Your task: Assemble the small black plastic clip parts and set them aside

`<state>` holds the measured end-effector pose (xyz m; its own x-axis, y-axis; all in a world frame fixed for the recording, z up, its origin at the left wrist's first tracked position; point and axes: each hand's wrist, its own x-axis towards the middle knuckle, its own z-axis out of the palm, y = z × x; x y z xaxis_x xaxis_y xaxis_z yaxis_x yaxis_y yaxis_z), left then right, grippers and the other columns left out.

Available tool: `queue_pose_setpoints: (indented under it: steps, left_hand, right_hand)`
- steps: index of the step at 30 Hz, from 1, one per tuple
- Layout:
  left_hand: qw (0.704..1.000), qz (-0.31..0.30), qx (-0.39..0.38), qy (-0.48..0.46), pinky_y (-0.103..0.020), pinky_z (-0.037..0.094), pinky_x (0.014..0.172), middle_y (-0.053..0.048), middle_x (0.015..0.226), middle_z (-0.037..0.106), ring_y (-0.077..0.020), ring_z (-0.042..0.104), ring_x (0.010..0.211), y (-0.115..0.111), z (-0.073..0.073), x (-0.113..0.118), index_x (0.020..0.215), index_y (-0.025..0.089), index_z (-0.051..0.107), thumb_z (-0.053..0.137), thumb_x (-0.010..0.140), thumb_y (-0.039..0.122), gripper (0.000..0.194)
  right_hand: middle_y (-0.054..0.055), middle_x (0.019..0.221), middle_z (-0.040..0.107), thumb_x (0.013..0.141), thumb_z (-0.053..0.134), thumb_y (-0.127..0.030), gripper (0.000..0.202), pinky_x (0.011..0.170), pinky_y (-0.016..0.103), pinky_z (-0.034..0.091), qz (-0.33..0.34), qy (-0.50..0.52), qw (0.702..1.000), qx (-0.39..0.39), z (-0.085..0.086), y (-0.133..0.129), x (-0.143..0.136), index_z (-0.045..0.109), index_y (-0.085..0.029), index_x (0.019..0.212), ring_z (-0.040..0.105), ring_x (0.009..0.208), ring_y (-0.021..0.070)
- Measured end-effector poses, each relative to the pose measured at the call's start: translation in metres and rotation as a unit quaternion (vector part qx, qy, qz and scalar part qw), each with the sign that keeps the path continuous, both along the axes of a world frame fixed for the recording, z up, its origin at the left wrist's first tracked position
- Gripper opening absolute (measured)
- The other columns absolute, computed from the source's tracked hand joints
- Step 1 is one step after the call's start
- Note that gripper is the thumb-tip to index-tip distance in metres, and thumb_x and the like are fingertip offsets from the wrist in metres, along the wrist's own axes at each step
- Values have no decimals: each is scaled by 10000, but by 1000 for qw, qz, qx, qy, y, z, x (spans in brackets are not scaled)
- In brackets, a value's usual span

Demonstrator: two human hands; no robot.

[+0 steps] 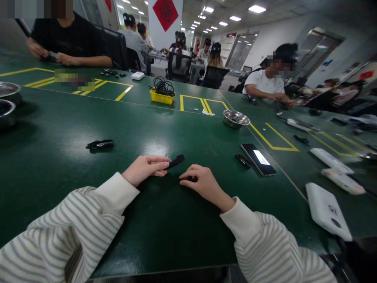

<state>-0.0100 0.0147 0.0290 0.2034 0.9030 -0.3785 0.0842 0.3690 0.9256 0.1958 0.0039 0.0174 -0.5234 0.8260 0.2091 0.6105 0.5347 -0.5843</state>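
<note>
My left hand (pixel 149 169) is closed on a small black curved plastic piece (pixel 176 161), pinched between thumb and fingers, its wider end pointing right. Just to the right, my right hand (pixel 200 181) hovers low over the green table (pixel 165 228). Its fingers are bent, with a small gap between thumb and forefinger and nothing visible in them. A glossy black part (pixel 100 144) lies on the table to the left. Beyond my right hand, another small black part (pixel 243 160) lies beside a phone (pixel 258 159) with a lit screen.
A steel bowl (pixel 236 118) stands ahead to the right, and a yellow bin (pixel 162 96) of black cables farther back. Two more metal bowls (pixel 6 114) sit at the left edge. White devices (pixel 328 211) lie at the right. Co-workers (pixel 271 84) sit across the table.
</note>
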Motion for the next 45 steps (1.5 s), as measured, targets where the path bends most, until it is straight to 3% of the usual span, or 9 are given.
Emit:
queue_pose_setpoints:
  steps: [3,6,8,11,15,23,29,36,45]
  left_hand:
    - [967,-52,172,178,-232,509,635,-30,685,663,-134,618,628,-2,-4,0,975,136,615,634,678,280,330]
    - [871,-113,353,323,-275,501,643,-44,789,661,-157,612,652,-6,-11,2,943,165,634,605,696,284,276]
    - [813,-152,437,353,-288,493,700,-57,916,644,-175,611,760,-7,-16,3,958,173,626,567,727,253,252]
    - [753,-191,510,370,-317,481,761,-74,987,624,-197,588,877,-7,-21,3,999,173,604,519,764,242,259]
    - [715,-221,545,379,-338,487,761,-93,1011,613,-205,582,882,-6,-23,3,1024,161,585,493,787,243,267]
    - [700,-228,561,379,-341,488,762,-102,1023,605,-208,577,889,-8,-24,4,1010,137,583,502,789,227,252]
    - [702,-223,561,377,-325,488,760,-90,1020,607,-196,577,884,-7,-25,5,1011,143,580,507,785,224,250]
    - [709,-220,554,377,-335,486,763,-84,1023,610,-205,575,899,-7,-24,5,1004,167,591,496,788,243,248]
    - [726,-214,543,364,-329,483,769,-72,1018,620,-199,587,884,-4,-25,4,1000,190,603,497,784,268,253]
  right_hand:
    - [2,711,605,728,588,-259,103,582,222,390,16,-52,998,18,2,-1,-2,667,-196,748,525,644,100]
    - [-5,648,599,716,586,-203,74,554,213,390,23,-98,995,17,7,-4,-4,651,-168,711,517,565,83]
    - [-15,608,596,687,593,-156,40,550,206,401,23,-118,993,-1,10,-5,-3,629,-155,670,517,527,75]
    - [-18,586,594,678,579,-136,34,553,208,422,12,-104,994,-8,13,-5,0,603,-152,659,529,512,78]
    - [-2,640,607,740,517,-178,74,576,217,449,-40,-7,999,16,15,-3,3,588,-159,739,560,565,94]
    - [44,944,615,739,539,-210,93,636,235,461,-52,75,996,5,0,2,-8,623,-178,713,541,883,148]
    - [31,936,627,730,553,-213,92,639,246,444,-57,64,996,-2,-6,4,-9,630,-181,692,538,871,144]
    - [24,848,646,712,558,-168,68,709,283,447,-65,25,996,47,-1,-2,-14,618,-186,685,560,817,152]
    - [46,985,635,739,553,-243,121,802,316,457,-28,-32,995,96,0,-5,-7,647,-203,803,588,890,171]
